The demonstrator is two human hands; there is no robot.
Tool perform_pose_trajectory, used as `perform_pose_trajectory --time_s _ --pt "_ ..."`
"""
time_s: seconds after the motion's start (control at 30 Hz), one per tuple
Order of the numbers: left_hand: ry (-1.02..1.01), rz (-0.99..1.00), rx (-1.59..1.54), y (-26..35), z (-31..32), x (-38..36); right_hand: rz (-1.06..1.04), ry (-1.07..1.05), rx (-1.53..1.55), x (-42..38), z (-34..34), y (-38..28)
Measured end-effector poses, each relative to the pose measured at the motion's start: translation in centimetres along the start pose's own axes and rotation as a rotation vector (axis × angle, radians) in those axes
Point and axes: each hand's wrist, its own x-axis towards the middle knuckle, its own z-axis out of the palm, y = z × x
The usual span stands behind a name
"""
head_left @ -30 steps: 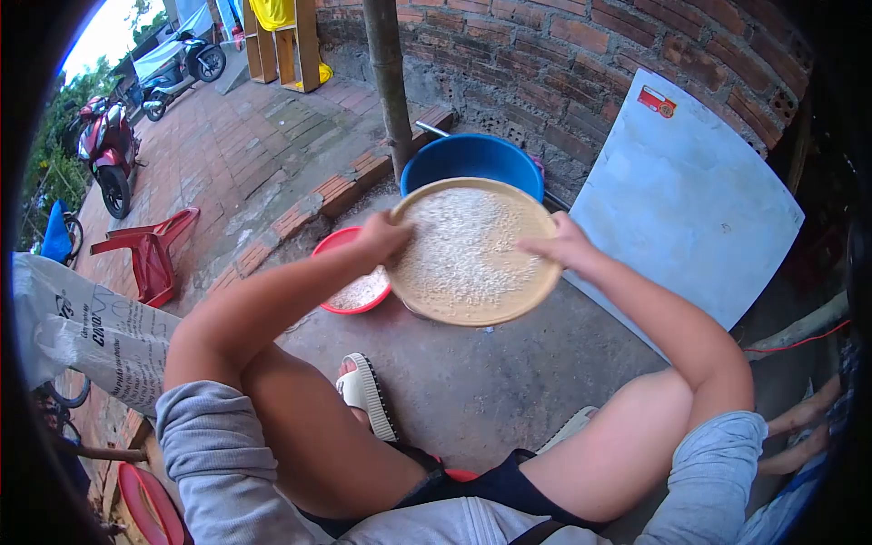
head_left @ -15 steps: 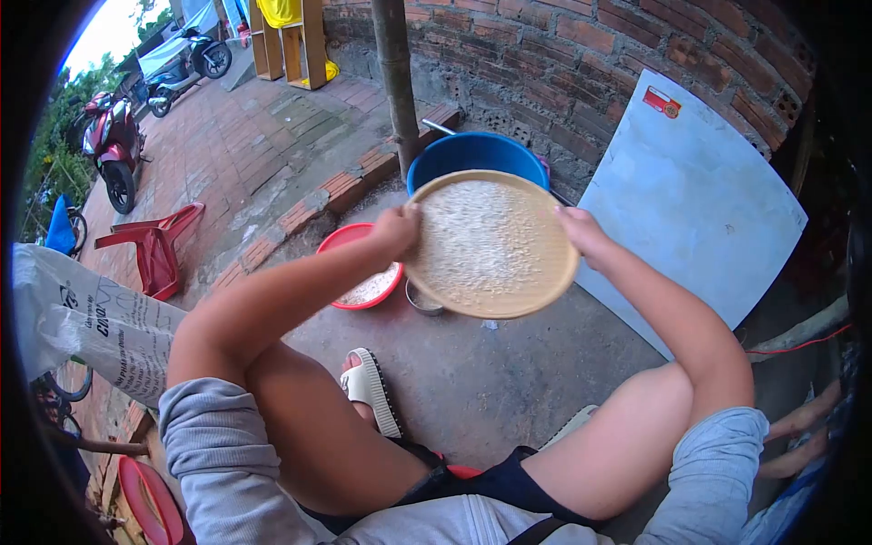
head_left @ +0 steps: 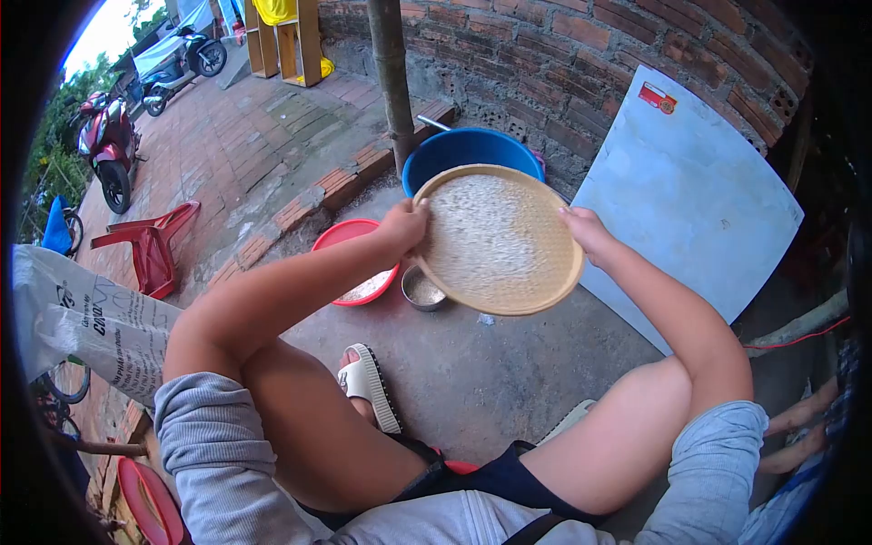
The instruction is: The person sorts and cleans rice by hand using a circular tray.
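A round woven tray (head_left: 559,259) is held up in front of me, with pale grains (head_left: 477,227) spread over its left and middle part, blurred by motion. My left hand (head_left: 404,227) grips its left rim, and my right hand (head_left: 586,229) grips the right rim. Behind the tray's upper edge stands a blue basin (head_left: 472,145). On the ground left of the tray sits a red basin (head_left: 343,232) with pale grains inside, partly behind my left forearm. Beside it is a small metal bowl (head_left: 423,289) holding some grain.
A white board (head_left: 695,200) leans at the right by the brick wall. A bamboo post (head_left: 392,82) rises behind the basins. To the left are a red plastic chair (head_left: 150,250), a printed sack (head_left: 100,318) and motorbikes. Another person's arms (head_left: 804,431) show at the right edge.
The tray has shifted slightly right in both hands, and the grains have moved on it. More of the small metal bowl now shows.
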Motion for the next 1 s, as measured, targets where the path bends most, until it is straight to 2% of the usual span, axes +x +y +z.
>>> perform_pose_trajectory --time_s 0.03,0.1,0.17,0.23,0.37,0.47,0.6,0.67,0.77,0.8,0.9,0.93,1.0 --pt "-0.055 -0.036 0.031 0.9 0.0 -0.6 0.069 0.021 0.156 0.1 -0.3 0.0" --pt "0.015 0.026 -0.019 -0.4 -0.6 1.0 0.045 0.051 0.15 -0.4 0.3 -0.2" --pt "0.013 0.068 -0.025 -2.6 -2.8 4.3 -0.087 0.017 -0.018 -2.2 1.9 -1.9" --pt "0.007 -0.006 -0.083 -2.2 -4.3 3.5 -0.006 -0.044 -0.077 -4.0 3.0 -3.7" --pt "0.073 -0.013 -0.012 -1.9 -1.8 2.5 -0.044 0.033 -0.023 -1.5 1.8 -0.9" --pt "-0.042 -0.008 -0.018 0.0 -0.3 0.3 0.057 0.058 0.158 0.8 -0.4 0.9" --pt "-0.075 -0.01 -0.064 -0.5 -2.6 1.8 0.0 0.053 -0.011 -1.4 0.9 -1.0" --pt "-0.016 0.021 -0.077 -2.1 -3.6 3.8 -0.021 -0.045 -0.073 -3.6 2.5 -2.9" --pt "0.06 0.102 -0.088 -2.8 -2.3 4.2 0.025 0.017 -0.063 -3.2 2.1 -2.1" --pt "0.059 0.123 -0.03 -1.5 -1.5 2.3 0.006 0.002 -0.1 -1.7 0.8 -0.7" --pt "-0.071 0.029 0.039 0.9 -0.2 -0.1 0.024 0.041 -0.108 -0.1 -1.1 0.7" --pt "-0.082 0.027 0.013 1.1 -0.2 -0.2 0.036 0.033 0.036 -0.1 -0.8 0.9" --pt "-0.083 0.044 -0.046 -0.4 -1.2 2.0 0.028 0.04 -0.035 -0.6 -0.1 0.5"
